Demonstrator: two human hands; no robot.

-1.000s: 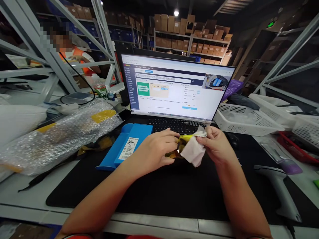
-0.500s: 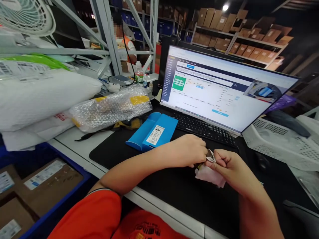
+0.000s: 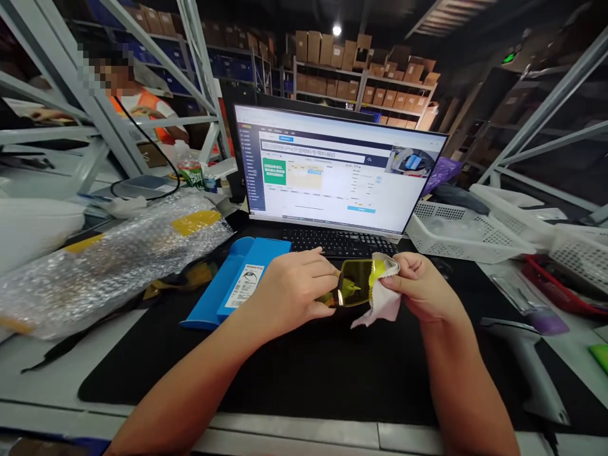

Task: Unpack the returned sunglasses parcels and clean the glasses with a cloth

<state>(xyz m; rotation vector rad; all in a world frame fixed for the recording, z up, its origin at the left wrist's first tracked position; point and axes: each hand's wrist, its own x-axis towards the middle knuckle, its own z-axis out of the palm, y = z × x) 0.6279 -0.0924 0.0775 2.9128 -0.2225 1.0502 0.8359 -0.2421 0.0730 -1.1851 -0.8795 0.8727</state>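
Note:
My left hand (image 3: 292, 292) is closed on a pair of yellow-lensed glasses (image 3: 354, 285), held just above the black desk mat (image 3: 294, 373). My right hand (image 3: 420, 286) pinches a small pale cleaning cloth (image 3: 382, 297) against the right end of the lens. A blue glasses case (image 3: 240, 278) with a white label lies on the mat left of my left hand. Behind my hands are a black keyboard (image 3: 339, 240) and a lit monitor (image 3: 332, 168).
Bubble wrap (image 3: 109, 259) and white bags cover the left of the desk. White perforated baskets (image 3: 465, 231) stand at the right, and a grey barcode scanner (image 3: 532, 367) lies front right. A person in an orange vest (image 3: 137, 104) works behind the metal shelving at back left.
The camera swung left and came back to face the monitor. The yellow lens now shows between my hands, with the cloth on its right end rather than bunched over it.

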